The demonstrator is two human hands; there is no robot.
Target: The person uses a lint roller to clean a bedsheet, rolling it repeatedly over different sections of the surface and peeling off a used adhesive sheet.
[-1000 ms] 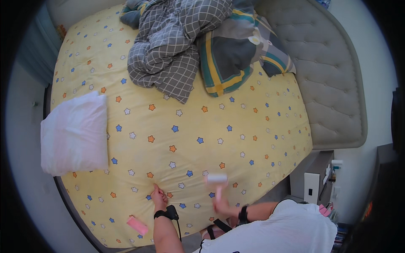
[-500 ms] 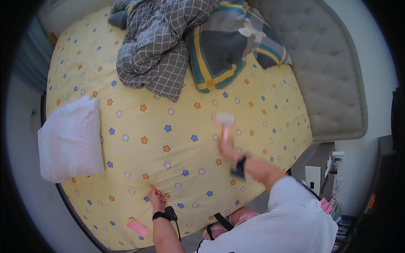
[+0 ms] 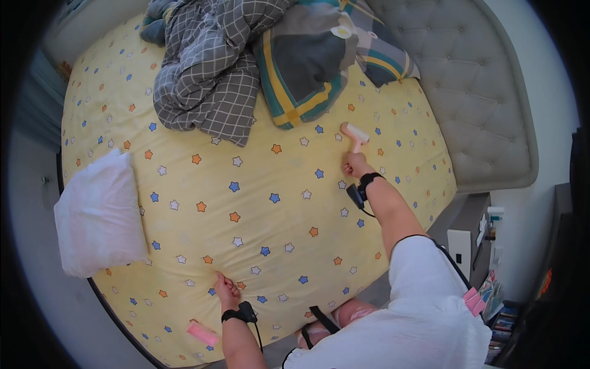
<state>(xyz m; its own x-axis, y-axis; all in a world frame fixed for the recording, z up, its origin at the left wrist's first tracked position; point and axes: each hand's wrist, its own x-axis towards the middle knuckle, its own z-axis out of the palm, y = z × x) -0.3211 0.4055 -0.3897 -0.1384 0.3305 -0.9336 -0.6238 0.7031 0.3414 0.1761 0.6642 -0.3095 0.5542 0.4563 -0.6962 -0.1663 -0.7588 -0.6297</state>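
Note:
My right hand (image 3: 355, 165) is closed round the pink handle of a lint roller (image 3: 356, 133). The roller's white head rests on, or just above, the yellow star-print sheet (image 3: 258, 215), right of the middle of the bed. Near the front edge, my left hand (image 3: 227, 291) presses on the sheet as a loose fist with the thumb stuck out; creases run from it, and nothing shows in it. A pink oblong piece (image 3: 203, 333), perhaps the roller's cover, lies by my left forearm. Both wrists wear black straps with small devices.
A crumpled grey checked quilt (image 3: 209, 80) and a grey, teal and yellow pillow (image 3: 307, 61) lie at the far side. White folded bedding (image 3: 101, 215) sits at the left edge. A tufted headboard (image 3: 461, 92) bounds the right, with a bedside cabinet (image 3: 470, 221) nearby.
My right hand has moved the lint roller farther away and to the right, toward the headboard. The left hand keeps its place on the sheet. The view has shifted slightly.

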